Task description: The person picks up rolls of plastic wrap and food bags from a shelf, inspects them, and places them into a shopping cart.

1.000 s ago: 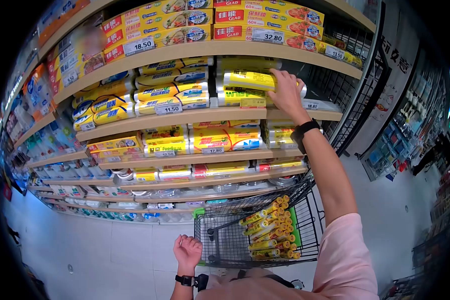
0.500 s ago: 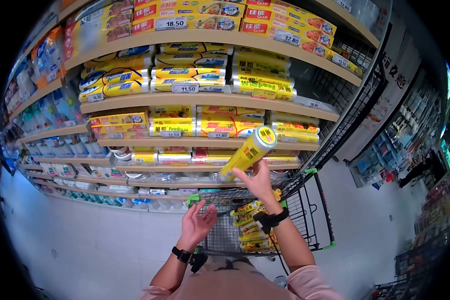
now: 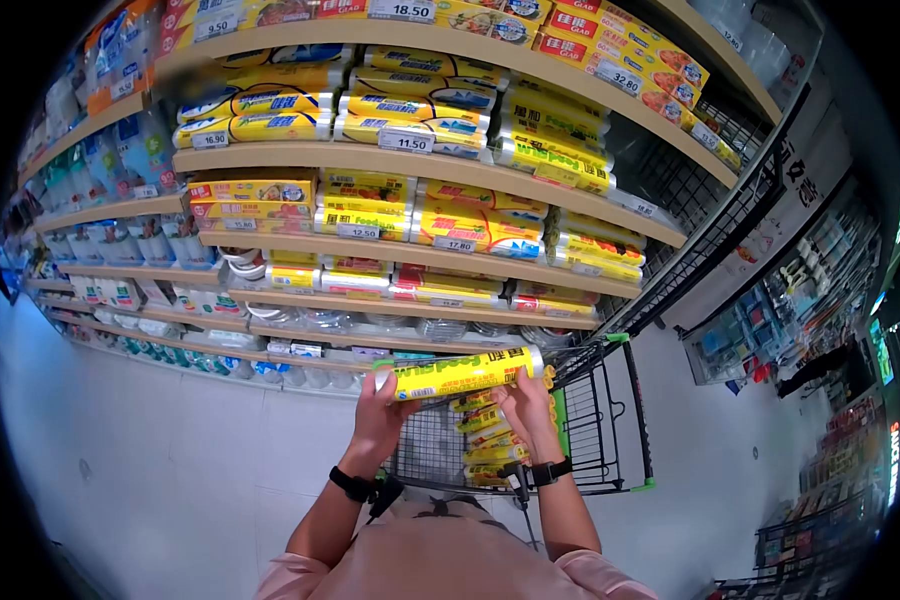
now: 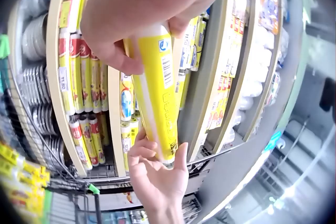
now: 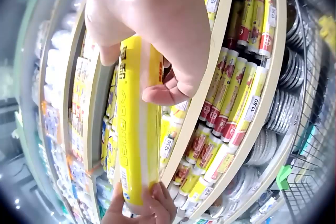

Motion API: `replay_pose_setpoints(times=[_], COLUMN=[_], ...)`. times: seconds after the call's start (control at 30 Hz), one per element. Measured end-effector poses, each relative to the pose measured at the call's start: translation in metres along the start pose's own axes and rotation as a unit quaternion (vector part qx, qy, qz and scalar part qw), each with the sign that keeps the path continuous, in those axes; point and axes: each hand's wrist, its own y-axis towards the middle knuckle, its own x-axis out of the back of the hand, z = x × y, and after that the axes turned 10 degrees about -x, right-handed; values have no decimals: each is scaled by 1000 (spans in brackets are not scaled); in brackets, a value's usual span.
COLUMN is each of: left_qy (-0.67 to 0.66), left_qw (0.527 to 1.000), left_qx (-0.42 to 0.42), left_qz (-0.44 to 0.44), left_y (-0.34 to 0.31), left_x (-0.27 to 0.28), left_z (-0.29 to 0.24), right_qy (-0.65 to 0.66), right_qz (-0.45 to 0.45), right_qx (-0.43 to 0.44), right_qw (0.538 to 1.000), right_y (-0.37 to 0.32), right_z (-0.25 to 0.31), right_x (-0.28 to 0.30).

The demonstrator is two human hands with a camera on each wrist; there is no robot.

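Observation:
A yellow roll with green and black print [image 3: 460,373] lies almost level across both hands, above the shopping cart. My left hand [image 3: 378,420] grips its left end, thumb on the near side. At the right end my right hand [image 3: 530,410] holds it between thumb and fingers. In the left wrist view the roll [image 4: 157,98] shows a barcode near the left hand [image 4: 142,8], with the right hand [image 4: 160,182] at the far end. The right wrist view shows the right hand [image 5: 152,24] around one end of the roll [image 5: 137,129], the left hand [image 5: 139,208] at the other.
Shelves [image 3: 420,165] of yellow rolls and boxes with price tags stand in front. Below the hands is a wire cart [image 3: 610,440] with green corners, holding several yellow rolls [image 3: 485,440]. Tiled floor [image 3: 190,430] lies to the left, and more racks [image 3: 790,300] stand at the right.
The right hand has brought the roll from the shelf down over the cart. The roll has turned from slanted to nearly level, and the left hand has taken hold of its left end.

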Motion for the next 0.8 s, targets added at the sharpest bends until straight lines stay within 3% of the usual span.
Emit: replay_pose_setpoints(times=[0.1,0.17,0.27,0.37,0.47,0.5,0.53,0.6,0.67,0.77,0.8], left_qy=[59,189,280,449,455,453,453,459,472,469,460], left_qw=[994,964,915,699,657,636,620,605,585,693,705], left_qx=[-85,-153,-238,-501,-533,-552,-572,-590,-600,-492,-499], left_qz=[41,112,167,241,278,292,290,275,274,242,206], left_y=[-5,-9,-19,-23,-28,-29,-29,-33,-34,-41,-36], left_x=[-19,-33,-59,-79,-94,-97,-98,-102,-103,-99,-89], left_z=[-10,-19,-24,-28,-23,-21,-17,-15,-18,-30,-28], right_qy=[25,84,103,74,53,53,93,115,80,91,71], right_qz=[-50,-59,-38,-50,1,-95,-4,46,-39,-66,-62], right_qx=[1,-16,-48,-74,-124,-159,-179,-183,-150,-128,-114], right_qw=[998,995,993,993,991,981,979,975,985,985,989], right_y=[-2,2,5,8,8,5,7,6,5,0,-5], right_z=[10,11,9,5,2,3,1,-1,-6,-6,-1], right_x=[-4,2,8,1,3,-4,8,13,10,24,29])
